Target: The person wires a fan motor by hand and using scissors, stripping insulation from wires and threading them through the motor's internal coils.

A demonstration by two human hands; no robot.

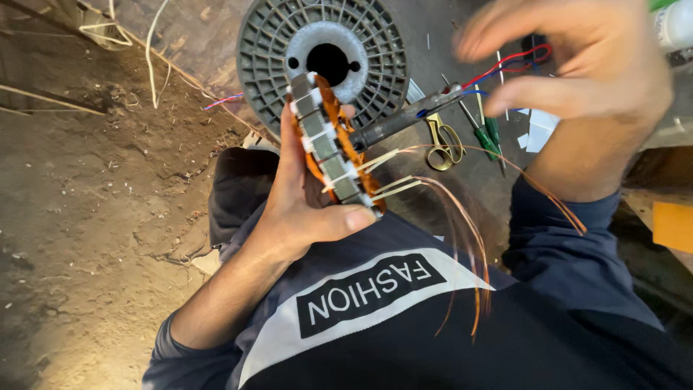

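Gripping a copper-wound stator [330, 144] edge-on, its long axis running far-left to near-right, the left hand [303, 206] clamps it; the right hand [577, 72] hovers open, far right.

The left hand [299, 209] holds a motor stator [332, 144] with dull grey metal segments, white paper-like strips between them, and glossy copper-coloured winding wire. Loose copper wires [465, 245] hang from it, thin and shiny. Behind it lies a grey plastic spool [267, 50], matt and ribbed. The scissors [444, 144] have brass-coloured metal handles with a slight shine. The screwdrivers [491, 133] have green, somewhat glossy plastic handles and thin metal shafts. The ground [86, 202] is rough, dry earth. The trousers [375, 310] are dark, smooth cloth. The right hand [577, 65] is blurred.
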